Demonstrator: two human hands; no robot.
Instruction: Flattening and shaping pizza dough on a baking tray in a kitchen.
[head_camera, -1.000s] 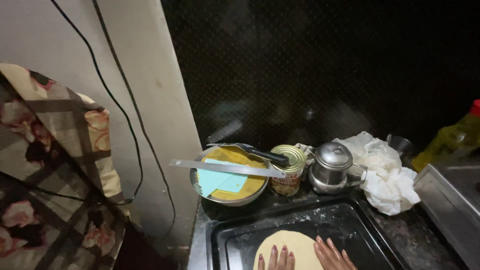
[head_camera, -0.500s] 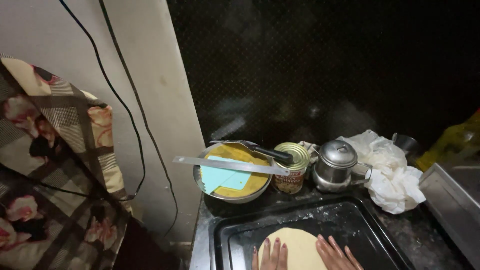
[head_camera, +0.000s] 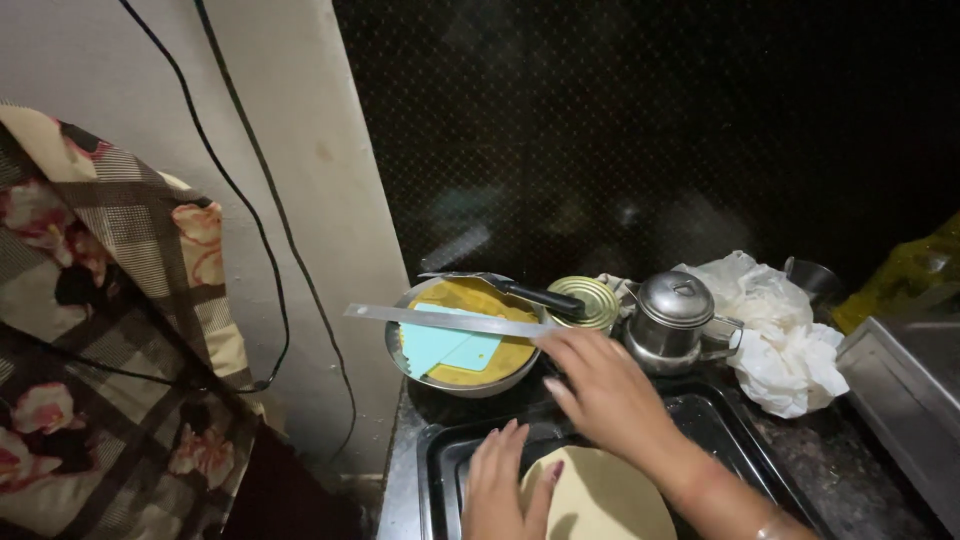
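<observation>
Dough disc, pale and flat, lies at bottom centre of frame in a black tray on the dark worktop. Left hand rests on disc's left edge, fingers flat and together, holding nothing. Right hand is stretched up and left across the tray, w/ fingertips at the near end of a long metal ruler; fingers slightly spread, palm down. Can't tell whether its grip has closed on the ruler or only touches it.

Ruler lies across a round steel bowl just above the tray, centre-left of frame. Bowl holds yellow stuff and a light teal scraper w/ a toothed edge. A black-handled knife rests on the bowl's far rim, pointing left. Just right of bowl: an open round tin, then a small steel pot w/ lid. Right of that, crumpled white plastic bags. A steel surface sits at lower right edge; a yellowish bottle at right edge, dim.

Left third of frame: pale wall w/ black cables hanging, and a floral checked cloth at far left. Background upper right is dark.
</observation>
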